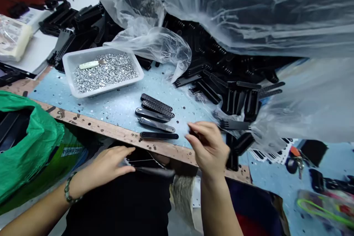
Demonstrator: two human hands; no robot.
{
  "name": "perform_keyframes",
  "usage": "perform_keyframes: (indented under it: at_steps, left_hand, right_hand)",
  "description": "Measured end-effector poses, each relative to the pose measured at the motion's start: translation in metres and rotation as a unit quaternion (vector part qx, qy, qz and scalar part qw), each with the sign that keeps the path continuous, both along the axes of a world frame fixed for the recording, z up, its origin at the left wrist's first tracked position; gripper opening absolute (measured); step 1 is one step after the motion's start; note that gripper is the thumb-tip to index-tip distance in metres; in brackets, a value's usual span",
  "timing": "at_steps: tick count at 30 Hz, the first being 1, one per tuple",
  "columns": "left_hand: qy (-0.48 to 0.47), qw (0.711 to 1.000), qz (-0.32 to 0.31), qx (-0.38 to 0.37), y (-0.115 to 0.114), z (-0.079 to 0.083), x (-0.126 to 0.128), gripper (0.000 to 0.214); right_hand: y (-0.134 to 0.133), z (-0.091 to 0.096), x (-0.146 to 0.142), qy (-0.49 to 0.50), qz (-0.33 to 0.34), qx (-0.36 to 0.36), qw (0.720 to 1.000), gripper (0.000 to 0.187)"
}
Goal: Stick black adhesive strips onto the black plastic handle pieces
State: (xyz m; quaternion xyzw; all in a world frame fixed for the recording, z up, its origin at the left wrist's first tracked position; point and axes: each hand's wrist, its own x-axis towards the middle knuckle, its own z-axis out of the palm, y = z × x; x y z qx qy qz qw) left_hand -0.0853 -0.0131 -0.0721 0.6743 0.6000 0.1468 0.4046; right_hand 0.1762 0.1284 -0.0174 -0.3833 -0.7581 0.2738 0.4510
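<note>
My left hand [112, 164] is over my lap, just in front of the table edge, with its fingers stretched out and nothing in them. Above the table's front part is my right hand [208, 147], its fingers curled and the thumb and index fingertips apart; I make out nothing held between them. To its left, several long narrow black plastic pieces lie roughly side by side: two have a patterned face [157, 108], two are smooth and shiny [156, 124], and a plain black strip [159, 135] is closest to the edge.
A white tray [70, 81] of small metal parts, with a pale-handled tool [89, 65] on them, stands at left. Black pieces [210, 81] spill from a clear plastic bag [298, 99]. A green sack [47, 143] is at lower left; keys [300, 166] lie at right.
</note>
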Motion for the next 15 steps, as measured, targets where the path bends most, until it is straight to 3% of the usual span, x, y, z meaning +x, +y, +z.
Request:
perform_keyframes:
  at_steps: [2, 4, 5, 7, 10, 15]
  left_hand:
    - [-0.021, 0.996, 0.076, 0.031, 0.020, 0.009, -0.006, 0.042]
    - [-0.046, 0.980, 0.175, 0.080, 0.054, 0.014, -0.014, 0.037]
    - [-0.062, 0.974, 0.194, 0.099, 0.074, 0.014, -0.017, 0.036]
    - [-0.099, 0.968, 0.200, 0.115, 0.113, 0.008, -0.021, 0.032]
    - [-0.141, 0.968, 0.199, 0.066, 0.153, -0.009, -0.020, 0.031]
    - [-0.226, 0.960, 0.166, 0.010, 0.171, -0.024, -0.015, 0.031]
  right_hand:
    - [0.022, -0.012, -0.020, -0.095, 0.032, 0.000, 0.995, 0.020]
    - [0.041, -0.025, -0.042, -0.145, 0.065, -0.003, 0.987, 0.011]
    - [0.048, -0.031, -0.053, -0.168, 0.075, -0.004, 0.983, 0.008]
    - [0.060, -0.041, -0.072, -0.214, 0.085, -0.005, 0.973, 0.006]
    - [0.072, -0.050, -0.090, -0.266, 0.090, -0.018, 0.960, 0.007]
    - [0.079, -0.054, -0.098, -0.324, 0.096, -0.028, 0.941, 0.006]
